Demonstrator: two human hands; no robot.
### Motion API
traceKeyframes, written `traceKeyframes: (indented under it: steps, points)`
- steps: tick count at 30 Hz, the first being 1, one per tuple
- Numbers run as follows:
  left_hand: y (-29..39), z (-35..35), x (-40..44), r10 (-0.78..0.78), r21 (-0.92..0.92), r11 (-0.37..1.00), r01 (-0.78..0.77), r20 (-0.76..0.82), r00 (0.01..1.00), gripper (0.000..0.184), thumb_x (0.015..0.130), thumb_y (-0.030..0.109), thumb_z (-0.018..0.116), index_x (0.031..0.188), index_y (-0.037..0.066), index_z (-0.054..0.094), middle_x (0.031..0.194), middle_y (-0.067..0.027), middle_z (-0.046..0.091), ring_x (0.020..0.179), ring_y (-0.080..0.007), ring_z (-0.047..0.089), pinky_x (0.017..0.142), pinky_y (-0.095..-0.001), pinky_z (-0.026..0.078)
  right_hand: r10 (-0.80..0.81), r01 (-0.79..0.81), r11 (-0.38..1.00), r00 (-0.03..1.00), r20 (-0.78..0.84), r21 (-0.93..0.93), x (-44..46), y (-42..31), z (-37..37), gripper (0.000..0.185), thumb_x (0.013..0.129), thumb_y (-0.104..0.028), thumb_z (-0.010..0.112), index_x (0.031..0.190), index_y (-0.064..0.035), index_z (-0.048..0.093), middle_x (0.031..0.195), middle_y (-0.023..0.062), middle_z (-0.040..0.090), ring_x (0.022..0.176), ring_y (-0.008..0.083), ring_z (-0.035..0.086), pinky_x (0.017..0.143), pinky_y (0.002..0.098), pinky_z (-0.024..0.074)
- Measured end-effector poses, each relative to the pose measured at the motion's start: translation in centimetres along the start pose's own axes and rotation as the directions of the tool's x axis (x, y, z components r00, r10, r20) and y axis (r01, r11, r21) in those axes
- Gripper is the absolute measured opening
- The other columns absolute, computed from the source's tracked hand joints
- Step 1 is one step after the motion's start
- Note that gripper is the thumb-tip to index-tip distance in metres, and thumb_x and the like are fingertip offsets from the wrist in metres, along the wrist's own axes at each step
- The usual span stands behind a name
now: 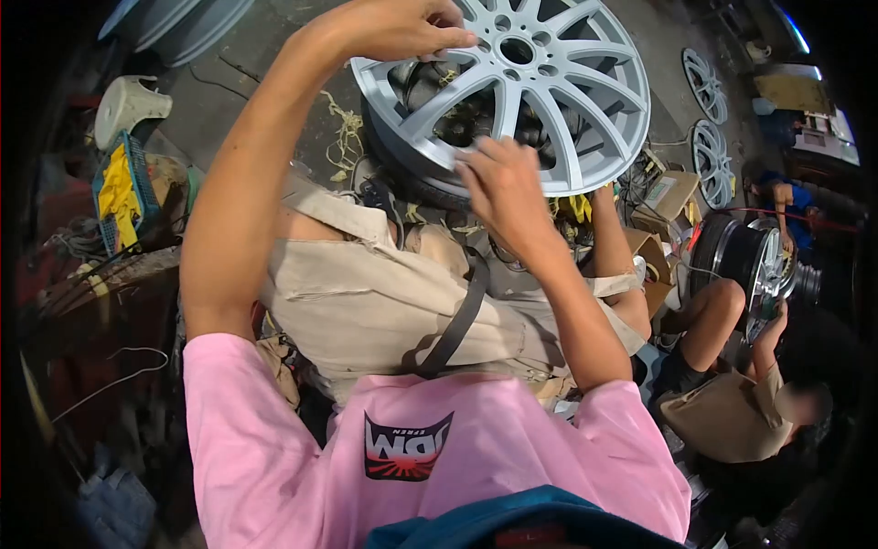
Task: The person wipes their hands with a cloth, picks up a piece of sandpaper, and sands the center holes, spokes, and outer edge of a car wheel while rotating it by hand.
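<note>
A silver-grey multi-spoke alloy wheel (567,50) lies face up before my knees, tilted, with its hub hole and several bolt holes showing. My left hand (416,29) is at the wheel's left side, fingers curled over a spoke and thumb extended close to the hub. Lower down, my right hand (508,183) is over the near rim edge, its fingers bent and pressed together. Motion blurs those fingertips, and whatever is under them cannot be made out. Between the spokes, dark round objects and yellowish strands show beneath the wheel.
A white plastic stool (133,110) and a teal basket (142,197) with yellow cloth stand at left. Two grey wheels (704,87) (712,163) lie at far right. Cardboard boxes (663,201) are nearby. Another person (732,412) at right handles a chrome wheel (768,265).
</note>
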State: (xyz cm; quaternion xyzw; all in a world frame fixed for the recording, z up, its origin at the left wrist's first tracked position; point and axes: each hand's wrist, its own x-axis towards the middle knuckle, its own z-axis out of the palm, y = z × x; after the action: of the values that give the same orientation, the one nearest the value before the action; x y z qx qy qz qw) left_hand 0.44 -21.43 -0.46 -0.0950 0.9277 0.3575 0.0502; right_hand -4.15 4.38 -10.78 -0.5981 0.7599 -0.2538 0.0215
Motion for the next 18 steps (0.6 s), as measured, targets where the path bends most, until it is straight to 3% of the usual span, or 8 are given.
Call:
traceKeyframes:
  steps: [2, 4, 5, 6, 8, 9, 12, 18]
  points:
    - [-0.5, 0.2, -0.8, 0.021, -0.057, 0.998, -0.024, -0.04, 0.999, 0.033, 0.097, 0.032, 0.065, 0.103, 0.001, 0.076, 0.074, -0.0114, 0.071, 0.065, -0.0156, 0.062, 0.064, -0.0352, 0.051, 0.055, -0.05, 0.996, 0.996, 0.071, -0.07, -1.1, 0.6, -0.9, 0.011, 0.091, -0.014, 0.07, 0.087, -0.0049, 0.074, 0.091, 0.0084, 0.062, 0.088, 0.0289, 0.057, 0.077, 0.0458, 0.0391]
    - [-1.3, 0.0, 0.5, -0.028, 0.082, 0.996, 0.032, -0.051, 0.998, 0.033, 0.097, 0.032, 0.065, 0.104, 0.001, 0.076, 0.074, -0.0116, 0.071, 0.065, -0.0155, 0.062, 0.063, -0.0352, 0.051, 0.083, -0.078, 0.982, 0.996, 0.018, -0.169, 0.0, 0.1, -0.2, 0.017, 0.093, -0.018, 0.067, 0.085, -0.0051, 0.074, 0.09, 0.0103, 0.063, 0.09, 0.0303, 0.057, 0.079, 0.046, 0.0401]
    - [-2.3, 0.6, 1.0, 0.105, 0.064, 0.993, -0.101, -0.068, 0.992, 0.034, 0.097, 0.032, 0.065, 0.106, 0.001, 0.076, 0.075, -0.0122, 0.072, 0.065, -0.0163, 0.063, 0.064, -0.0357, 0.051, 0.09, -0.083, 0.987, 0.995, 0.049, -0.14, 1.2, -0.3, 0.9, 0.024, 0.095, -0.02, 0.063, 0.082, -0.0043, 0.075, 0.09, 0.0132, 0.064, 0.094, 0.0317, 0.057, 0.081, 0.0471, 0.0408]
    - [-1.6, 0.6, 0.9, 0.115, 0.073, 0.991, -0.11, -0.065, 0.991, 0.034, 0.097, 0.032, 0.065, 0.106, 0.001, 0.076, 0.075, -0.0122, 0.072, 0.065, -0.0163, 0.063, 0.064, -0.0357, 0.051, 0.097, -0.089, 0.988, 0.994, 0.059, -0.129, 2.5, -0.6, 2.3, 0.027, 0.095, -0.021, 0.062, 0.079, -0.0031, 0.075, 0.092, 0.0148, 0.065, 0.095, 0.032, 0.058, 0.081, 0.0479, 0.0406]
    - [0.1, 0.9, 0.7, -0.004, -0.044, 0.999, 0.006, 0.042, 0.999, 0.035, 0.098, 0.031, 0.064, 0.106, 0.0, 0.076, 0.078, -0.0137, 0.075, 0.067, -0.0195, 0.064, 0.067, -0.0384, 0.053, 0.009, -0.003, 0.995, 0.998, 0.059, -0.103, 3.9, -0.8, 3.3, 0.023, 0.096, -0.02, 0.064, 0.084, -0.0022, 0.072, 0.089, 0.0147, 0.061, 0.088, 0.0342, 0.056, 0.074, 0.047, 0.0393]
    - [-0.9, 1.8, 0.6, 0.118, 0.034, 0.992, -0.117, -0.018, 0.993, 0.037, 0.102, 0.035, 0.065, 0.1, -0.001, 0.074, 0.07, -0.0004, 0.061, 0.061, -0.0093, 0.051, 0.055, -0.0289, 0.042, 0.015, -0.01, 0.993, 0.999, 0.047, -0.114, 3.4, -0.9, 2.7, 0.026, 0.096, -0.021, 0.065, 0.079, -0.0029, 0.072, 0.094, 0.0137, 0.061, 0.093, 0.0326, 0.054, 0.077, 0.0466, 0.0389]
    - [-1.5, 1.8, -0.4, 0.106, 0.0, 0.994, -0.106, -0.024, 0.994, 0.038, 0.102, 0.033, 0.065, 0.093, -0.003, 0.072, 0.066, -0.0006, 0.056, 0.059, -0.0099, 0.046, 0.054, -0.0311, 0.037, -0.032, 0.043, 0.957, 0.998, 0.045, -0.286, 0.5, 0.0, -0.5, 0.029, 0.095, -0.023, 0.066, 0.074, -0.0033, 0.072, 0.098, 0.0127, 0.059, 0.099, 0.031, 0.052, 0.079, 0.0467, 0.0383]
    - [-0.7, 2.6, 0.3, 0.083, 0.059, 0.995, -0.085, 0.035, 0.996, 0.036, 0.102, 0.029, 0.065, 0.096, -0.006, 0.071, 0.067, -0.0067, 0.06, 0.063, -0.013, 0.05, 0.06, -0.0337, 0.043, 0.033, -0.047, 0.972, 0.997, -0.063, -0.23, 2.7, -0.7, 3.4, 0.029, 0.094, -0.022, 0.066, 0.072, -0.0039, 0.072, 0.1, 0.0128, 0.06, 0.101, 0.0309, 0.053, 0.083, 0.0477, 0.0407]
